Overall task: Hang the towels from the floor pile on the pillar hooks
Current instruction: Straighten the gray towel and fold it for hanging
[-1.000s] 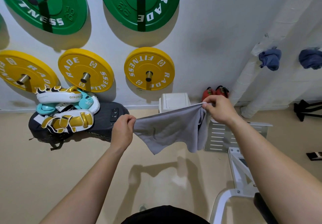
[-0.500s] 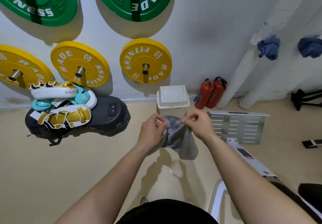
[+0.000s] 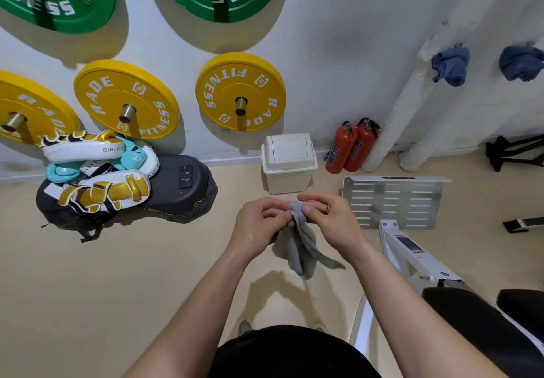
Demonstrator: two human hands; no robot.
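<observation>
**Grey towel bunched between both hands, hanging step not yet reached**

The person is readying one towel for a hook. The left hand (image 3: pixel 259 224) and right hand (image 3: pixel 329 221) meet in front of the body, and both pinch the top of the grey towel (image 3: pixel 297 248). The left fingers (image 3: pixel 276 212) curl onto the cloth from one side. The right fingertips (image 3: pixel 309 210) nip the same gathered edge from the other, the two sets almost touching. All the rest of the towel hangs loose below the fingers in crumpled folds, clear of the floor.

The white pillar (image 3: pixel 412 92) stands well apart from the fingers, up and off to the right-hand side. Two blue towels (image 3: pixel 450 65) already hang there. The hooks themselves cannot be made out under them, and no floor pile is in view.

Judging from this, the task is partly done. The next move calls for keeping a firm pinch on a small bunch or loop of cloth, carrying it across to the pillar and finding a free hook. One risk is that a loose pinch lets the folds slip out on the way.
</observation>
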